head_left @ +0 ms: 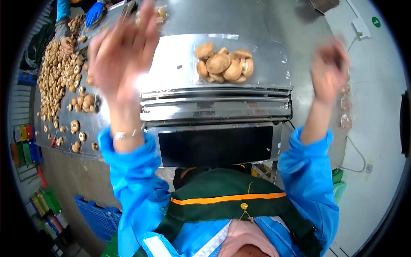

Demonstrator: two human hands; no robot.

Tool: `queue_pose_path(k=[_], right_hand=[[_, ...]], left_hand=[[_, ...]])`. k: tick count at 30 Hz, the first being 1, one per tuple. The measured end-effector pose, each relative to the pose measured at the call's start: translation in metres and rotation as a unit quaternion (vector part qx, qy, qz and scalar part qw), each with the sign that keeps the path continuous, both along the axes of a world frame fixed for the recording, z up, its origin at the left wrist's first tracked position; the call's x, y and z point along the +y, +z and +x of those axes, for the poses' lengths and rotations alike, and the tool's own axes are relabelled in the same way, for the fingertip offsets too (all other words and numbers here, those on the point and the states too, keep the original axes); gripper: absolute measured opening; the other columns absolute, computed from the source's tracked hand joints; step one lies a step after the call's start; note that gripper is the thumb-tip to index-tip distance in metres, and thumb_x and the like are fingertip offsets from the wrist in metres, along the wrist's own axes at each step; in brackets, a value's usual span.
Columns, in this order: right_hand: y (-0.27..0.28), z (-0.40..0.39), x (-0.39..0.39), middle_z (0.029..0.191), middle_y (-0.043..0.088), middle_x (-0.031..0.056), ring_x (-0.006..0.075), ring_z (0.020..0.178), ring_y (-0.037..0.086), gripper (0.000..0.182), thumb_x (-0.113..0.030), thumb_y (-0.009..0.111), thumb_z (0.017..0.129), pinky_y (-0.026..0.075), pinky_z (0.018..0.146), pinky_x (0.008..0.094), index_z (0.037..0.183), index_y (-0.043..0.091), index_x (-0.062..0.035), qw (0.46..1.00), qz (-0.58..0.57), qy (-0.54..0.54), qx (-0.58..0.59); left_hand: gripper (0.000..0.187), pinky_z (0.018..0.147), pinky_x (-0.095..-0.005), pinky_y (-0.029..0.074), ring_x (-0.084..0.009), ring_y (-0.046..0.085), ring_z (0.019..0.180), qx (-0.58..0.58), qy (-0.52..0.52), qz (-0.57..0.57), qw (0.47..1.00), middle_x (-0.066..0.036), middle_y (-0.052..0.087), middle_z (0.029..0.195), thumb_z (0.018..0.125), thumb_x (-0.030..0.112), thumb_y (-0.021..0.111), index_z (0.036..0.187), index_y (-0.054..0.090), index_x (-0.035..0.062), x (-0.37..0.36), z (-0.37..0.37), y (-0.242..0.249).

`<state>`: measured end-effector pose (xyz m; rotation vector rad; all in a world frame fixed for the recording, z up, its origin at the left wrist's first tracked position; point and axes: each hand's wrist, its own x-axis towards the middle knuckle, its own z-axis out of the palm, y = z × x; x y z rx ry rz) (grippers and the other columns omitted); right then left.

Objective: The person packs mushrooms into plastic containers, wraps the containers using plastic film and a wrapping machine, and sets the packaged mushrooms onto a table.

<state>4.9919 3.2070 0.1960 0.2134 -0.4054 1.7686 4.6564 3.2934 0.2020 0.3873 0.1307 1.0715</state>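
Several brown mushrooms (pixel 224 64) sit close together in what looks like a clear tray on the flat metal top of a wrapping machine (pixel 171 70). My left hand (pixel 124 55) is raised to the left of them, blurred by motion, its fingers stretched out and nothing visible in them. Off to the right of the machine, my right hand (pixel 329 70) is also in the air and smeared. Its fingers seem partly curled, but I cannot make out whether they hold anything. Neither hand touches the mushrooms.
Loose mushrooms (pixel 55 81) are heaped on the metal table at left. There a co-worker's blue-gloved hand (pixel 94 13) and bare hand (pixel 67 45) are at work. A dark panel (pixel 215 146) lies before my apron. Clear packs (pixel 346 111) stand at right, near a blue crate (pixel 98 218) at lower left.
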Motion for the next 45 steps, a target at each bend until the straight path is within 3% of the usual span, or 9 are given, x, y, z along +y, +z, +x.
queue_pose_path(k=[3, 5, 6, 8, 14, 18, 29, 34, 45], right_hand=[[-0.022, -0.003, 0.099, 0.113, 0.053, 0.0105, 0.0226, 0.111, 0.045, 0.02, -0.019, 0.046, 0.085, 0.029, 0.098, 0.0374, 0.097, 0.057, -0.0076, 0.937, -0.033, -0.244, -0.247], [-0.103, 0.016, 0.15, 0.13, 0.043, 0.0113, 0.0261, 0.126, 0.032, 0.032, -0.026, 0.039, 0.089, 0.021, 0.105, 0.0362, 0.109, 0.057, -0.0097, 0.702, -0.027, -0.315, -0.638], [-0.098, -0.003, 0.141, 0.134, 0.038, 0.0119, 0.0266, 0.125, 0.033, 0.04, -0.034, 0.032, 0.091, 0.02, 0.106, 0.0328, 0.108, 0.061, -0.0108, 0.492, 0.025, -0.252, -0.833], [-0.139, -0.01, 0.143, 0.135, 0.036, 0.0128, 0.0274, 0.125, 0.034, 0.04, -0.035, 0.038, 0.088, 0.023, 0.104, 0.0325, 0.103, 0.064, -0.0102, 0.339, 0.155, -0.137, -0.918], [-0.121, -0.002, 0.101, 0.128, 0.044, 0.0111, 0.0228, 0.112, 0.047, 0.046, -0.038, 0.048, 0.085, 0.039, 0.093, 0.0321, 0.116, 0.053, -0.0046, 0.632, -0.028, 0.003, -0.775], [-0.105, -0.007, 0.069, 0.115, 0.052, 0.0105, 0.0199, 0.098, 0.055, 0.051, -0.042, 0.044, 0.088, 0.052, 0.064, 0.0318, 0.121, 0.046, -0.004, 0.691, -0.162, 0.036, -0.703], [-0.066, -0.044, -0.092, 0.086, 0.055, 0.0098, 0.0131, 0.04, 0.052, 0.05, -0.044, 0.044, 0.087, 0.045, 0.039, 0.0239, 0.125, 0.043, -0.0122, 0.669, -0.159, 0.045, -0.725], [-0.104, -0.064, -0.133, 0.108, 0.054, 0.0137, 0.0164, 0.078, 0.06, 0.056, -0.041, 0.041, 0.089, 0.046, 0.037, 0.0223, 0.128, 0.036, -0.002, 0.692, -0.199, 0.061, -0.692], [-0.196, -0.12, -0.221, 0.057, 0.043, -0.0025, 0.0047, 0.045, 0.039, 0.031, -0.029, 0.036, 0.093, 0.03, 0.041, 0.0181, 0.079, 0.052, -0.0064, 0.601, -0.383, -0.208, -0.67]], left_hand=[[0.033, 0.1, -0.042, 0.034, -0.03, 0.05, 0.109, 0.071, 0.158, 0.228, 0.958, -0.019, 0.061, 0.1, 0.087, 0.021, 0.04, 0.071, 0.06, -0.0005, 0.114, 0.053, -0.067], [0.039, 0.1, -0.0319, 0.031, -0.0214, 0.047, 0.114, 0.481, 0.23, 0.43, 0.729, -0.015, 0.058, 0.11, 0.091, 0.028, 0.037, 0.096, 0.062, -0.0025, 0.128, 0.077, -0.112], [0.043, 0.099, -0.0314, 0.031, -0.0183, 0.048, 0.113, 0.517, 0.14, 0.385, 0.752, -0.014, 0.059, 0.11, 0.092, 0.032, 0.036, 0.104, 0.06, -0.0015, 0.129, 0.086, -0.131], [0.045, 0.101, -0.0304, 0.028, -0.0185, 0.043, 0.116, 0.566, -0.013, 0.362, 0.74, -0.012, 0.052, 0.12, 0.093, 0.031, 0.031, 0.111, 0.056, -0.0027, 0.129, 0.085, -0.171], [0.045, 0.098, -0.0356, 0.032, -0.0245, 0.044, 0.112, 0.494, -0.234, 0.336, 0.767, -0.013, 0.049, 0.119, 0.091, 0.035, 0.034, 0.12, 0.047, 0.0032, 0.096, 0.052, -0.142], [0.07, 0.051, -0.0282, 0.052, -0.023, 0.055, 0.093, 0.482, -0.283, 0.212, 0.802, -0.016, 0.044, 0.119, 0.084, 0.061, 0.035, 0.13, 0.03, 0.0086, 0.058, 0.039, -0.121], [0.087, 0.053, -0.0293, 0.055, -0.0322, 0.053, 0.105, 0.413, -0.412, 0.206, 0.785, -0.026, 0.041, 0.124, 0.08, 0.065, 0.036, 0.135, 0.016, 0.0005, -0.063, -0.039, -0.094], [0.041, 0.069, -0.0277, 0.053, -0.0246, 0.057, 0.1, 0.356, -0.428, 0.059, 0.828, -0.019, 0.056, 0.11, 0.083, 0.024, 0.059, 0.111, 0.053, -0.005, -0.099, -0.089, -0.153], [0.019, 0.04, -0.018, 0.027, -0.0023, 0.035, 0.047, 0.495, 0.164, -0.077, 0.85, 0.005, 0.043, 0.059, 0.092, 0.022, 0.046, 0.081, 0.05, 0.0071, -0.156, -0.012, -0.191]])
